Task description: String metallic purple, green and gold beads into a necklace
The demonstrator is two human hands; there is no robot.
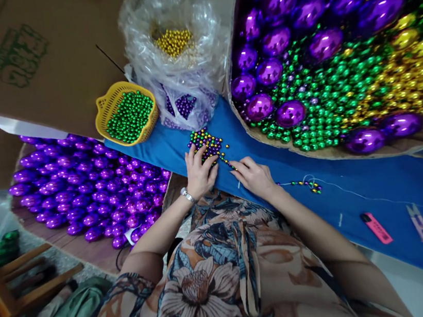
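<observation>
A small pile of purple, gold and green beads point(206, 142) lies on the blue cloth point(355, 186) in front of me. My left hand point(200, 173) rests at the near side of the pile, its fingers apart and their tips among the beads. Just to the right, my right hand point(253, 176) is closed in a pinch on a short row of strung beads point(228, 162) that reaches toward the pile. Past my right wrist, more strung beads point(304, 184) lie on the cloth, with a thin pale thread point(360, 195) running off to the right.
Behind the pile stand a yellow basket point(102, 118) of green beads and plastic bags point(198, 30) with gold and purple beads. Boxes of shiny purple ornaments point(94, 184) and mixed bead strands point(323, 92) flank me. A pink lighter point(377, 228) and thread snips point(421, 225) lie at right.
</observation>
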